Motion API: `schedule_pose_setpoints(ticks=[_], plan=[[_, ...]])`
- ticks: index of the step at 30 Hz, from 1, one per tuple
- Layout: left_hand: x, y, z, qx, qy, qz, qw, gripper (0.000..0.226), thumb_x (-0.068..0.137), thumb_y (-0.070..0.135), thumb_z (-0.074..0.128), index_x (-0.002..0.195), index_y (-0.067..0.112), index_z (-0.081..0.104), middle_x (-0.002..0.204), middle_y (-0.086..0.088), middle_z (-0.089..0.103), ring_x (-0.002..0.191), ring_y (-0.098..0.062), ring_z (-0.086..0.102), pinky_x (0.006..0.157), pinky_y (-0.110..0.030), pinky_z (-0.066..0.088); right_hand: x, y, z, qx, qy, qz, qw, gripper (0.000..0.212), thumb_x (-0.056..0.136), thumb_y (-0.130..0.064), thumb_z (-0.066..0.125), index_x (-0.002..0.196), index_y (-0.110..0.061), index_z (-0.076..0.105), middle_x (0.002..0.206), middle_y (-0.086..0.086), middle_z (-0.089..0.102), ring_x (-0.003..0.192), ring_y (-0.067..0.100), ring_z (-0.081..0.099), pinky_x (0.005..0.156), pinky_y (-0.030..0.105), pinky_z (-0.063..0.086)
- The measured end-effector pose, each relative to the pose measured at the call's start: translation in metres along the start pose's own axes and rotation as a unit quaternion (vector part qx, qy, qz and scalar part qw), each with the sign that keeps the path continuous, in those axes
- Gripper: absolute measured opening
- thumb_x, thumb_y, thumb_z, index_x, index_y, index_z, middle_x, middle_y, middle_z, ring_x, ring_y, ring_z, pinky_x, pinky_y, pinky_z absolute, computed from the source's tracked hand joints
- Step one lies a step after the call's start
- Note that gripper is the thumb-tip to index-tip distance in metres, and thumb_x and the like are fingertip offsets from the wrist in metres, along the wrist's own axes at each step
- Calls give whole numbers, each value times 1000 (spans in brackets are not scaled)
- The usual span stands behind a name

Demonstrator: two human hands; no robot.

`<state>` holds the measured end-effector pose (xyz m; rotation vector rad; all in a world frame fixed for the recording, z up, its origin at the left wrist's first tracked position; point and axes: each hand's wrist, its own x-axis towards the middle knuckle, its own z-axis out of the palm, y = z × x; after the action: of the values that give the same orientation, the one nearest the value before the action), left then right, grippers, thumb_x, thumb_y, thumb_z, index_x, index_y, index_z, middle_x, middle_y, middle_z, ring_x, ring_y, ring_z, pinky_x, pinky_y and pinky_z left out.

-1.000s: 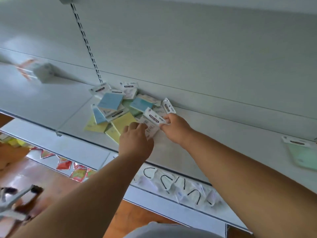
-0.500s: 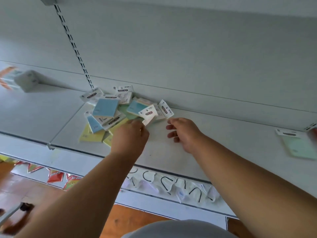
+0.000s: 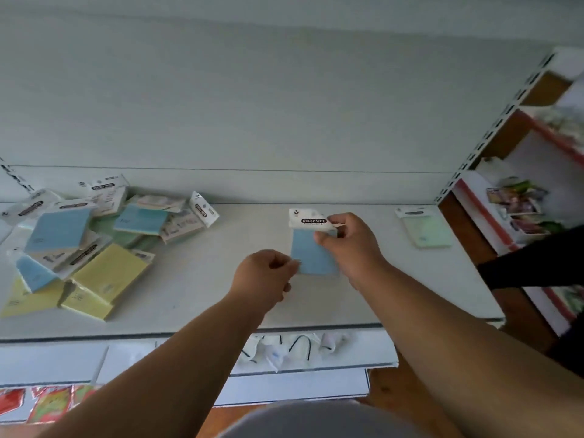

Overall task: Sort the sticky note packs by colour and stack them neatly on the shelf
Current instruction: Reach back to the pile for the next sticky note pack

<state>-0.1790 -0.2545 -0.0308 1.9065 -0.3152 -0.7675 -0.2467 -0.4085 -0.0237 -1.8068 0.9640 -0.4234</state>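
both hands pinching blue sticky note pack [image 3: 311, 254] over shelf [image 3: 196, 289], right hand [image 3: 350, 245] at its header, left hand [image 3: 264, 279] at lower corner, jumbled packs [image 3: 88, 245] far left of left hand

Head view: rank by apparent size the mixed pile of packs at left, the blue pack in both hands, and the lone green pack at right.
1. Pile of packs, by far the largest.
2. Blue pack, held by left hand and right hand.
3. Green pack; it looks slightly smaller, but it lies farther back, so this is unsure.
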Motion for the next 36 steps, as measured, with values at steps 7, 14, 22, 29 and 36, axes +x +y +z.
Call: schedule_pose_setpoints(ticks=[7, 14, 22, 29, 36], plan=[[31, 32, 75, 222, 85, 50, 970, 23, 83, 44, 67, 93, 24, 65, 88, 6, 66, 83, -17, 63, 69, -27, 47, 44, 29, -64, -147, 3, -36, 989, 34, 85, -13, 59, 118, -21, 53, 101, -3, 56, 89, 20, 56, 70, 24, 36], [60, 57, 119, 348, 124, 44, 928, 27, 89, 38, 58, 108, 19, 56, 103, -2, 65, 98, -26, 61, 73, -32, 47, 97, 33, -76, -277, -32, -102, 955, 30, 83, -9, 54, 112, -16, 52, 103, 10, 62, 94, 31, 58, 74, 33, 45], [47, 44, 116, 347, 172, 45, 921, 30, 90, 44, 54, 110, 21, 54, 108, -1, 61, 96, -27, 62, 73, -33, 47, 92, 37, -71, -377, -7, -192, 906, 26, 83, -22, 64, 103, -11, 54, 108, 12, 52, 97, 32, 54, 75, 35, 44], [15, -4, 36, 321, 224, 27, 920, 22, 89, 43, 49, 104, 28, 56, 100, 5, 64, 88, -21, 62, 73, -31, 50, 48, 5, 7, -261, -108, -276, 919, 15, 86, -30, 61, 91, -19, 52, 93, -1, 57, 83, 18, 54, 68, 30, 42], [-2, -39, -84, 305, 265, 20, 914, 19, 89, 42, 49, 98, 28, 57, 97, 5, 64, 83, -19, 60, 67, -30, 47, -8, -51, 123, -221, -187, -267, 919, 10, 87, -32, 60, 87, -22, 58, 88, -6, 60, 76, 12, 56, 64, 25, 40]])
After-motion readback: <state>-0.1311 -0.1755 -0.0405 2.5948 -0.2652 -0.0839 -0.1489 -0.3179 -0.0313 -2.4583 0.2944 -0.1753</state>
